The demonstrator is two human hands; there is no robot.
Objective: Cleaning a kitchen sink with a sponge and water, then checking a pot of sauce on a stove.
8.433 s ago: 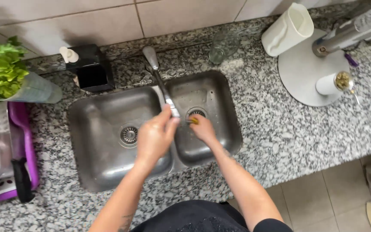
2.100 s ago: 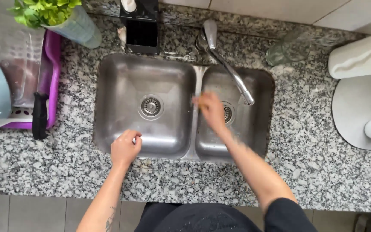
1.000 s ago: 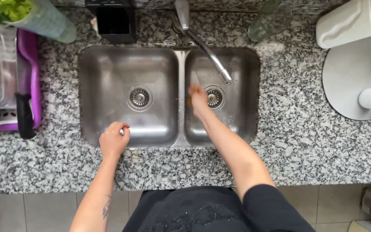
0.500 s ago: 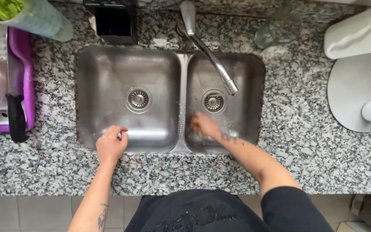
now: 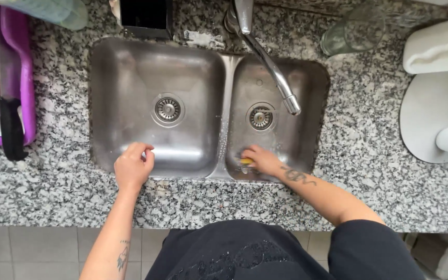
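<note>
A steel double sink is set in a speckled granite counter. My right hand reaches into the smaller right basin and presses a yellow sponge against its near left corner. My left hand rests with curled fingers on the front rim of the larger left basin, holding nothing that I can see. The chrome tap slants out over the right basin, above its drain. The left basin's drain is uncovered.
A purple dish rack with a black-handled knife stands at the left. A black caddy sits behind the sink, a clear glass at the back right, and a white appliance base at the far right.
My right hand has slid with the sponge from near the right drain down to the basin's near left corner. My left hand has stayed on the front rim.
</note>
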